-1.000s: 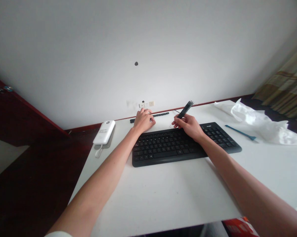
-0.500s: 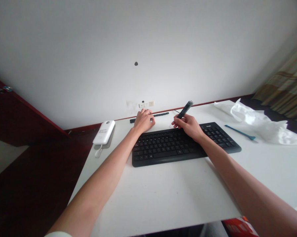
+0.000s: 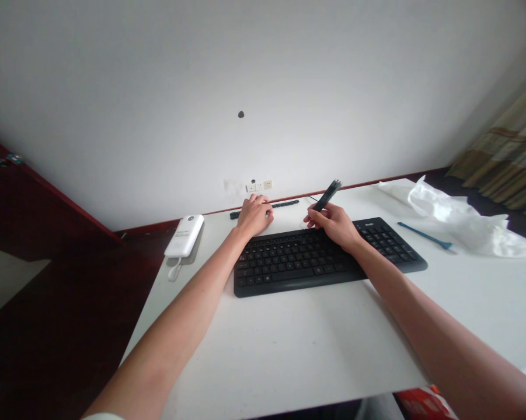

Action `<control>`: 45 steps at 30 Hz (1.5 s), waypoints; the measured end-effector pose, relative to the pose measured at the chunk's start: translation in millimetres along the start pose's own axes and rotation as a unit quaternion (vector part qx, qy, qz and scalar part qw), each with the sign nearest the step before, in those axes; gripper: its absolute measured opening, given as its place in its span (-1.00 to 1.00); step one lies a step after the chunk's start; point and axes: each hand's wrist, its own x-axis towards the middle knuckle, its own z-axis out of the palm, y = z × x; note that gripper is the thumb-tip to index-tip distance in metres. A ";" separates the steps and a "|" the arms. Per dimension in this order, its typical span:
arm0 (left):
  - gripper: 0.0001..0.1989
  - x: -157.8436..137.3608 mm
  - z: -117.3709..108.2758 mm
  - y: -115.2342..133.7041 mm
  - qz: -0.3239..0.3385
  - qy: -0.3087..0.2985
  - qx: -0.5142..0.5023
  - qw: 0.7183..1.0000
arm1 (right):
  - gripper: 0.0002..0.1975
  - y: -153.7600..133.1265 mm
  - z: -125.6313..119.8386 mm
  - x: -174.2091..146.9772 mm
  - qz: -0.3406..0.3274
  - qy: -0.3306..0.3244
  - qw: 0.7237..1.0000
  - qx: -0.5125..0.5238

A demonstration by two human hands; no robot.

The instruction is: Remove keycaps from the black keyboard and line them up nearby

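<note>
My right hand (image 3: 336,224) is closed around a slim dark tool (image 3: 328,195), held slanting like a pen above the back edge of the black keyboard (image 3: 289,283). Short prongs show at the tool's upper end, and a faint thin wire shows below the fingers; its exact kind is unclear. Behind the keyboard's left part, my left hand (image 3: 254,216) rests with fingers apart, partly covering a narrow row of small black pieces (image 3: 286,203) that look like keycaps. Part of the keyboard lies hidden under my right hand and wrist.
A white power bank (image 3: 184,236) with a short strap lies at the table's left edge. On the right are a blue brush-like tool (image 3: 424,235) and a crumpled white plastic sheet (image 3: 468,227). The wall (image 3: 157,116) with sockets (image 3: 259,186) rises behind the table (image 3: 263,344).
Almost nothing differs. My left fingers have shifted very slightly by the row of black pieces; my right hand keeps the tool in the same spot.
</note>
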 end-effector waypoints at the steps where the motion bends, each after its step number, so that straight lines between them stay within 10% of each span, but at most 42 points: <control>1: -0.82 0.0 0.0 0.1 0.000 -0.001 -0.001 1.000 | -0.70 -0.2 0.0 -0.1 0.000 0.000 1.000 -0.001; 28: -0.85 1.3 -9.2 4.8 -0.003 -0.009 -0.005 1.000 | -0.73 -2.4 2.2 -0.7 -0.001 0.001 1.000 0.002; 37: -0.84 -20.3 -46.3 80.5 0.021 -0.007 -0.078 0.997 | -0.72 1.2 0.6 0.1 -0.007 0.000 1.000 0.019; 45: -0.45 -78.7 -41.0 129.3 -0.018 -0.017 -0.097 0.995 | -0.76 -3.0 -0.2 -1.3 -0.023 -0.048 0.999 0.009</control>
